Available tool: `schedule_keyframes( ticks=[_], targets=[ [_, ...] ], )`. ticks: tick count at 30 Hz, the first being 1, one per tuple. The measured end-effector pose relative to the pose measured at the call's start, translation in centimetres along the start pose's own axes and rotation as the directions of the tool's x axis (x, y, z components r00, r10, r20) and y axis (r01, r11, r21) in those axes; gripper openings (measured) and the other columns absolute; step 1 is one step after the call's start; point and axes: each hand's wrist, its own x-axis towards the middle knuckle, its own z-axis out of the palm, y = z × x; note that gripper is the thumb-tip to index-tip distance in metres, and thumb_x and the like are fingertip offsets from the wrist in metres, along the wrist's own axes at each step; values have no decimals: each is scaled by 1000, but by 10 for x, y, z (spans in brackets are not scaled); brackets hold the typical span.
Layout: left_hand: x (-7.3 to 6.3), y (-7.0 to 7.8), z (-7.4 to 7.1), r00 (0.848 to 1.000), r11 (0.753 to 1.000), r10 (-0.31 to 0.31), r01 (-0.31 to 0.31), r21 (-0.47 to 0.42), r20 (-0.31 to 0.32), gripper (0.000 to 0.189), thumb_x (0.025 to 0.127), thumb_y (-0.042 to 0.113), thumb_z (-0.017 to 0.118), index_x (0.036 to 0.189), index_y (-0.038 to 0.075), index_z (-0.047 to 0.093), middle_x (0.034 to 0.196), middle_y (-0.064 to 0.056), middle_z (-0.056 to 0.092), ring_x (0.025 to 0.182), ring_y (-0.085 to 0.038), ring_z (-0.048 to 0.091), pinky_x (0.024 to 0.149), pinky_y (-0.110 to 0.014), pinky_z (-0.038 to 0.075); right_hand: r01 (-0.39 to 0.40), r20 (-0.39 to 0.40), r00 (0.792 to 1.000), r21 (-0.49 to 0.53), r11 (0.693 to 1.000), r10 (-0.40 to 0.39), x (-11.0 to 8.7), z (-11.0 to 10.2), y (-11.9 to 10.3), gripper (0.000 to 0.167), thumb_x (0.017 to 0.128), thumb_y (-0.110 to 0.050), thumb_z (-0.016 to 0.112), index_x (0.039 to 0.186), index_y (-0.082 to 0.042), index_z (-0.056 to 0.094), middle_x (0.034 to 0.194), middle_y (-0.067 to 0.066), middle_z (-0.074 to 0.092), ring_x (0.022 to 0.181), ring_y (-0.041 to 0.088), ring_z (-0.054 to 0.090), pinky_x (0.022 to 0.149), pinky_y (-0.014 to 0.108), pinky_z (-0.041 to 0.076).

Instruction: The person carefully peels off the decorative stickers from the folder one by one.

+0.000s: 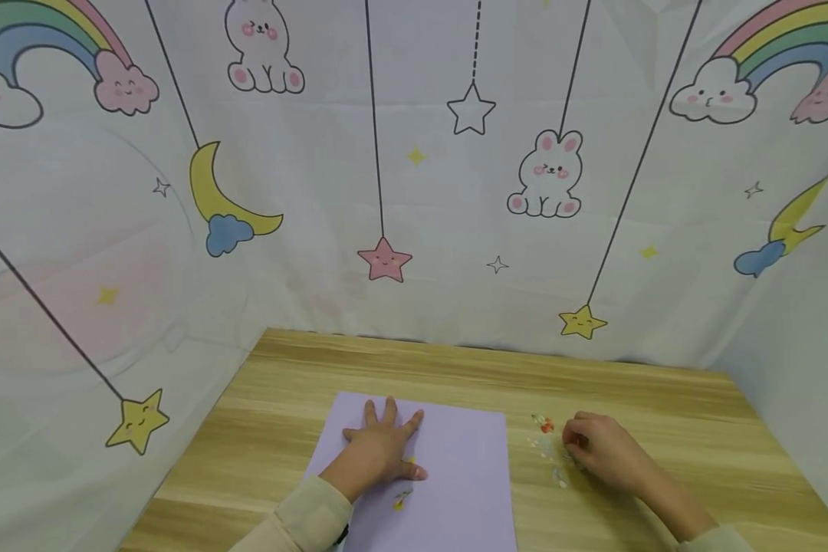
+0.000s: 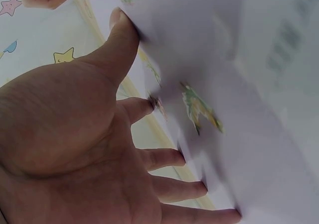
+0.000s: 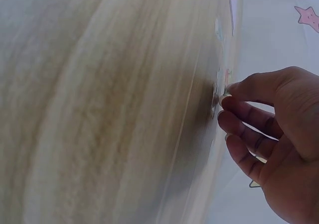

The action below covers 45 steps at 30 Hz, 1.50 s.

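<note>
Lilac paper (image 1: 462, 475) is lying under the left hand (image 1: 379, 448), fingers spread, gripping nothing, while the right hand (image 1: 603, 448) is pinching a clear sticker (image 3: 215, 99) at the table (image 1: 697, 429). Pickup is seemingly underway, next calling for a clean lift.

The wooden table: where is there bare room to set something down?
Bare wood runs between the purple sheet and the back curtain, left of the sheet, and right of the right hand. Crowded: the sheet around the left hand, and the stickers beside the right.
</note>
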Motion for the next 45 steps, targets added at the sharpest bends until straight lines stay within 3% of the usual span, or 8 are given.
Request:
schedule_keyframes(
  ticks=[12,26,45],
  targets=[
    [0,0,0,1000,1000,-1,1,10,7,100,79,66,80,164,30,42,170,-25,25,153,-61,20,96,-86,38,-46,9,999,11,999,46,1,-1,-1,27,87,3,80,83,-19,64,80,-15,58,75,-1,52,66,27,50],
    [2,0,0,1000,1000,-2,2,8,-11,100,79,65,81,164,30,43,170,-25,26,153,-61,21,96,-86,38,-47,-32,998,-4,999,47,3,3,-3,36,85,4,82,78,-22,57,76,-14,47,70,-1,44,60,24,43],
    [1,1,-1,1000,1000,-3,3,4,-5,99,80,65,81,164,29,43,170,-25,26,153,-61,20,97,-86,37,-44,-98,994,-2,999,43,2,4,1,36,83,6,79,82,-22,57,73,-17,48,66,-2,44,58,24,41]
  ],
)
